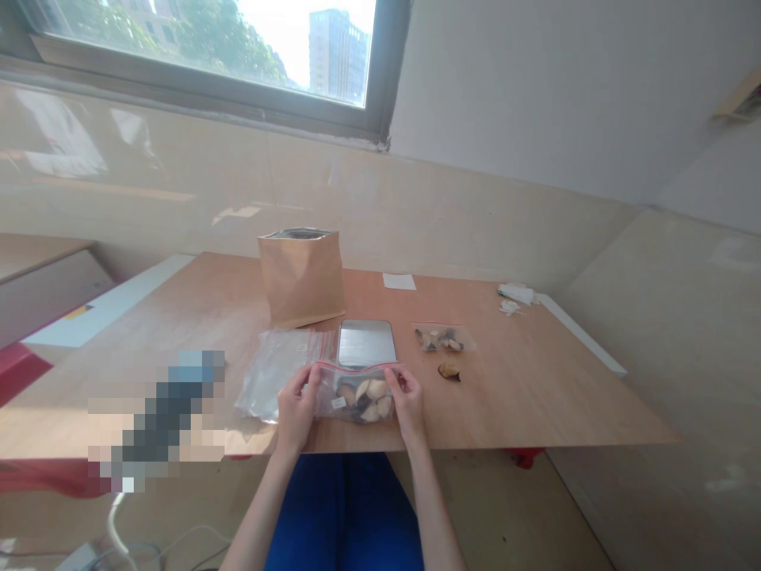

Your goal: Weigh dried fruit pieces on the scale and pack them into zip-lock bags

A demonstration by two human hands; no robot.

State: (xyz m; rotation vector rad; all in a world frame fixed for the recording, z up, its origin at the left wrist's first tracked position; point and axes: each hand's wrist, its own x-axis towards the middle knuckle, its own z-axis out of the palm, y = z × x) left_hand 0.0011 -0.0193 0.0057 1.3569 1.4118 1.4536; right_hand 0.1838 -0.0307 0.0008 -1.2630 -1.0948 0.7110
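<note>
Two upper corners of a clear plastic zip bag [327,388] each caught in a pinch, left hand [297,406] at one end and right hand [409,400] at the other, both hands closed on the filmy edge beside a thin, wavy red strip [357,369]. Held at the near edge of a wood-grained worktop [505,404], in front of a blue-clad lap [345,507]; contact between bag and wood impossible to tell. Inside, thick, curved, dried-looking pieces [376,389], cream on some faces and dark brown on others, next to a small white label [338,403]. Directly behind, a squarish plate [367,341], metallic, flat and rounded at the corners. To its left, flat, glossy clear bags [261,381] with red strips, creased and overlapping; behind those, an upright kraft-paper pouch [302,279], matte tan outside, silvery within its gaping mouth. To the right, a second zip bag [468,338] lying on the worktop around similar brown-and-cream chunks [452,344], and just in front of it one loose piece [450,372], curled, rough and brown. Farther back, a smooth white paper rectangle [399,281] and, toward the right rear corner, crumpled white material [517,295]. Along the rear, glossy cream wall tiles [416,206] beneath a metal-framed window [285,47]. At far left, a dark elongated object [160,412] lost in square pixel blocks, a white cable [112,519] curving down below its lower end.
</note>
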